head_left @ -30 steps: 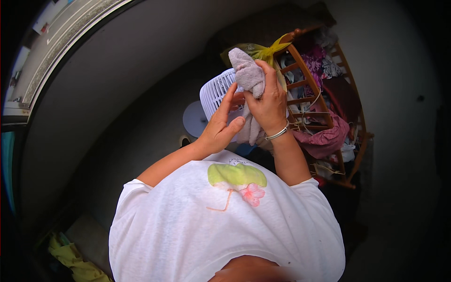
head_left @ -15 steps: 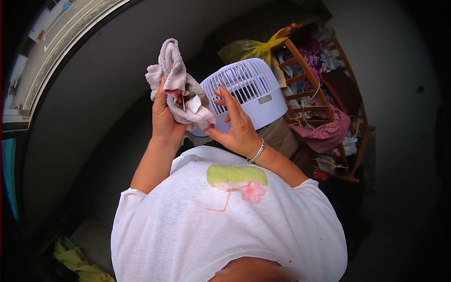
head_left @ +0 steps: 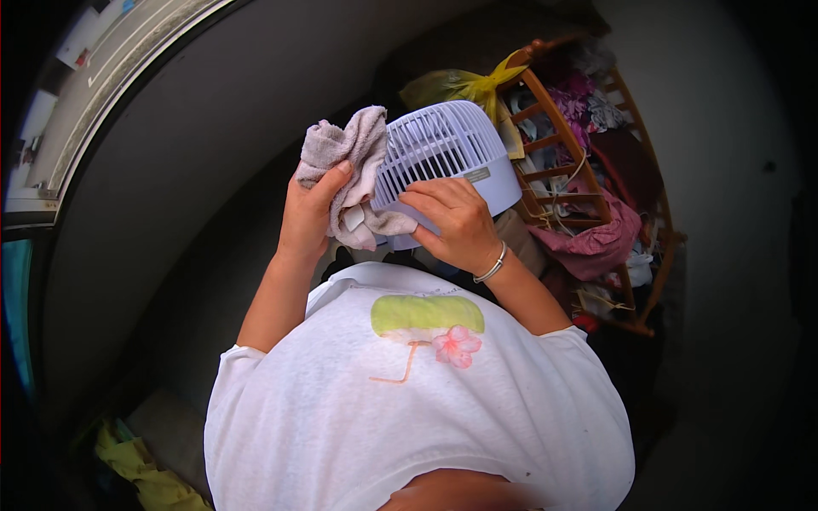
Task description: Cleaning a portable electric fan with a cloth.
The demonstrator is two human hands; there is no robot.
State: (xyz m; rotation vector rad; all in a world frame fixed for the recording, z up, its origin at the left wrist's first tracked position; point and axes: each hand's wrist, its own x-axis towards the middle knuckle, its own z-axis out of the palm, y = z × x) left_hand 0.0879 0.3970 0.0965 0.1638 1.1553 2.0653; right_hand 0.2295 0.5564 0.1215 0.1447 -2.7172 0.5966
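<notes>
A greyish-pink terry cloth (head_left: 354, 153) is bunched in my left hand (head_left: 307, 209), its thumb pressed over the front of the folds. A small white tag (head_left: 353, 218) shows low on the cloth. The cloth's lower corner stretches to the right, where my right hand (head_left: 457, 223) pinches it between thumb and fingers. Just behind both hands stands a pale lavender plastic housing (head_left: 501, 183) with a slatted grille and a small grey label. Part of its left side is hidden by the cloth. A silvery bracelet circles my right wrist.
To the right, a wooden slatted rack (head_left: 558, 136) is heaped with clothes, a pink cloth (head_left: 596, 245) hanging over it. A yellow plastic bag (head_left: 477, 88) sits at its far end. Yellow-green fabric (head_left: 149, 477) lies at lower left; a window (head_left: 94, 111) is upper left.
The cloth has been turned and lowered a little to the right. My right hand's fingers, spread before, have closed on its lower corner and pulled it rightward.
</notes>
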